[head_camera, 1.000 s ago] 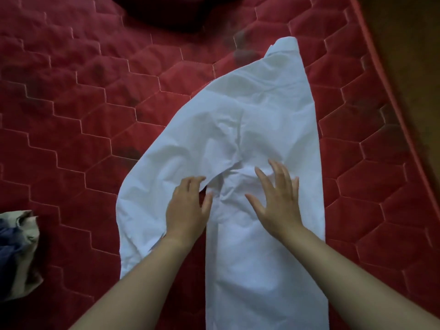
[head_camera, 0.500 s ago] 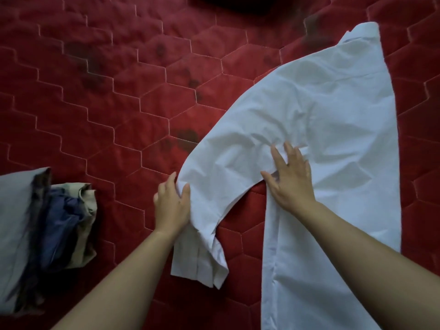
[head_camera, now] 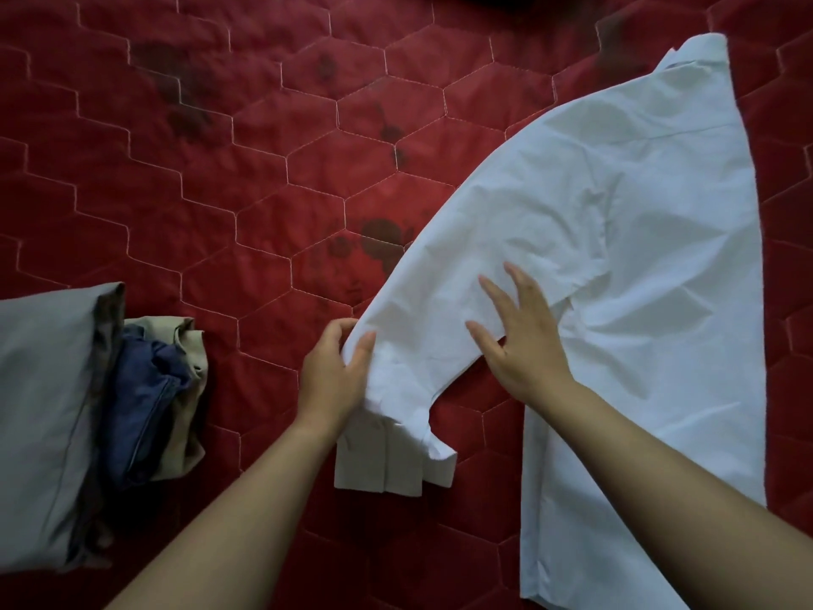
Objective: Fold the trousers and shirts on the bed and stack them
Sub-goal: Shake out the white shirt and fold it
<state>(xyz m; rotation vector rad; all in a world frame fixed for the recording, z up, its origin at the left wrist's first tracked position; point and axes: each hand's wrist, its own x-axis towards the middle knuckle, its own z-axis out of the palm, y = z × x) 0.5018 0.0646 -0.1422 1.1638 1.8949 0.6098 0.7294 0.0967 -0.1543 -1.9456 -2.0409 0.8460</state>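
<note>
Red quilted fabric, stitched in hexagons and marked with dark blotches, covers the bed (head_camera: 264,178) across the whole view; nothing of the room beyond it shows. Nearest, two bare forearms reach in from the bottom edge. At the left edge lies a stack of folded clothes (head_camera: 88,411), grey on the outside with blue and beige layers beside it, well apart from the hands. The left hand (head_camera: 332,376) pinches the sleeve (head_camera: 440,328) of a white shirt (head_camera: 638,257) near the cuff, thumb on top and fingers curled under the cloth, the cuff hanging just below the wrist. The right hand (head_camera: 523,341) is spread wide and flat, palm down, pressing on the sleeve where it meets the body of the shirt. The shirt lies flat on the right, its collar at the far end.
</note>
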